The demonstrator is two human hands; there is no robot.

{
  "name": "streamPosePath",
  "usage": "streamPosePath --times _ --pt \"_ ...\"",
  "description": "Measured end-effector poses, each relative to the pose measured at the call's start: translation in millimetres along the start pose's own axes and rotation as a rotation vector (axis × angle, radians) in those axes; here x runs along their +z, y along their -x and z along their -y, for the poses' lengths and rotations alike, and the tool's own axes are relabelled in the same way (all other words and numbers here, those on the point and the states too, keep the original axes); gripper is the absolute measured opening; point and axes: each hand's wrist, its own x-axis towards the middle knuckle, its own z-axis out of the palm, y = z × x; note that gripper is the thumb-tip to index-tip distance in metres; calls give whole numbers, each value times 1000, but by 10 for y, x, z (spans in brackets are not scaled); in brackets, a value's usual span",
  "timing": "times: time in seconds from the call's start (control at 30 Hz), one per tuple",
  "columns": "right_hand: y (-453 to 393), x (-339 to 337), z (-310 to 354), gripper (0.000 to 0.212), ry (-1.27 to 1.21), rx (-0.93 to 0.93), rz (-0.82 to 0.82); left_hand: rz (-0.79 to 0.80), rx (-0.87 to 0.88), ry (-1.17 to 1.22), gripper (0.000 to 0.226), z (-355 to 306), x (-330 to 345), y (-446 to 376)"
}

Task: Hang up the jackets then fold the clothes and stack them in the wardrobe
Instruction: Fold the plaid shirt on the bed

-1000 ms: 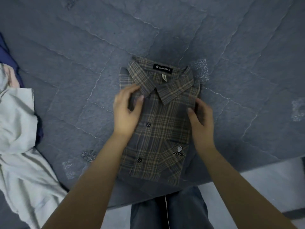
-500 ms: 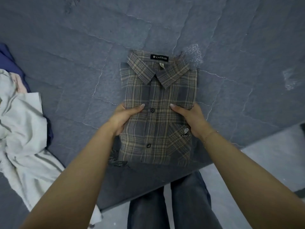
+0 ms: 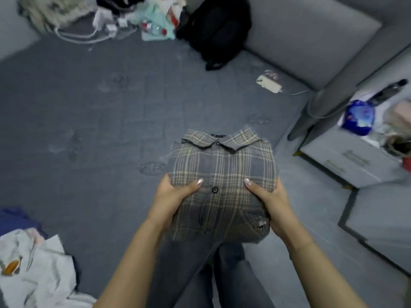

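Gripping the folded plaid shirt [image 3: 223,174], left hand [image 3: 171,196] and right hand [image 3: 272,198]; its label unreadable.

Folded shirt [image 3: 222,174]: woven cloth, matt, grey-and-tan plaid, with small glossy dark buttons [image 3: 214,189]. Mattress cover [image 3: 111,121]: grey quilted fabric, matt, stitched in panels. Headboard [image 3: 311,38]: grey upholstery, smooth and matt. Backpack [image 3: 218,30]: black, matt textile. Nightstand [image 3: 347,161]: smooth pale grey finish, material not determinable. Crumpled garment [image 3: 37,272]: soft white cloth.
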Motion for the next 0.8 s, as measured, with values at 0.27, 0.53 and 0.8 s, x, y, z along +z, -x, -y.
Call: streamPosePath --times 0.27,0.53,0.8 --pt "1218 -1406 1008 63 -136 -243 -390 425 107 -169 38 -741 1837 721" --pt "2381 -3040 1685 58 -256 -481 -697 849 225 -262 37 -888 3977 1646" --pt "3843 -4620 1963 62 -259 -711 -1017 1233 253 -285 65 -578 5919 3053"
